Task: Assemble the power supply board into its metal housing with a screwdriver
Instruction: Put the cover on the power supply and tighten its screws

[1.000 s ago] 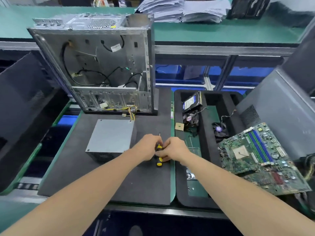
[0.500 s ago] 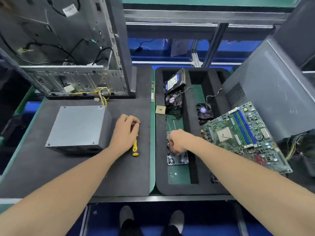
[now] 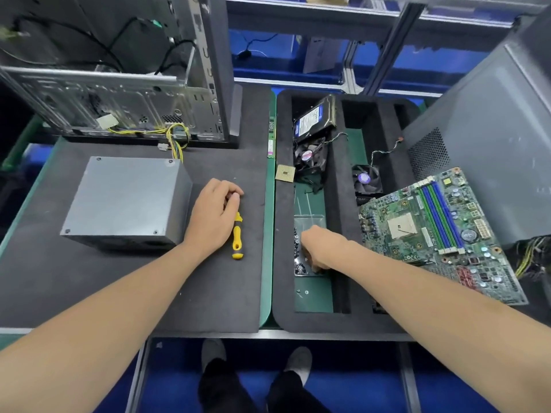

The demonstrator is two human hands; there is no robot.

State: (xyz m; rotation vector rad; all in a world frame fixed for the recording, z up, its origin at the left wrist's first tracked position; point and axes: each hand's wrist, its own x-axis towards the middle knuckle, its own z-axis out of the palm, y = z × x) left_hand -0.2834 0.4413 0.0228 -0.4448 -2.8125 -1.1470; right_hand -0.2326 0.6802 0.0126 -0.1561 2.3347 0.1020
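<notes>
Evenly and brightly lit from overhead, with only soft, short shadows under the forearms. Mild glare on the grey power supply (image 3: 128, 201) lid. Strong wide-angle bending toward the frame edges (uprights at upper right lean inward). Slight softness throughout, worst at upper left.

A workbench seen from above, its surface covered by a dark grey foam mat (image 3: 208, 293) with a strip of green bench top (image 3: 269, 234) showing along the mat's right edge. A metal front rail (image 3: 328, 333) edges the bench nearest the viewer. Beneath it lies a deep blue floor (image 3: 357, 383). Behind the bench, grey aluminium frame bars (image 3: 387, 46) run level and slanted, with blue storage bins (image 3: 268, 67) on a lower shelf behind them. A pale shelf edge (image 3: 372, 10) crosses the top. The light is even and bright, casting only soft shadows
</notes>
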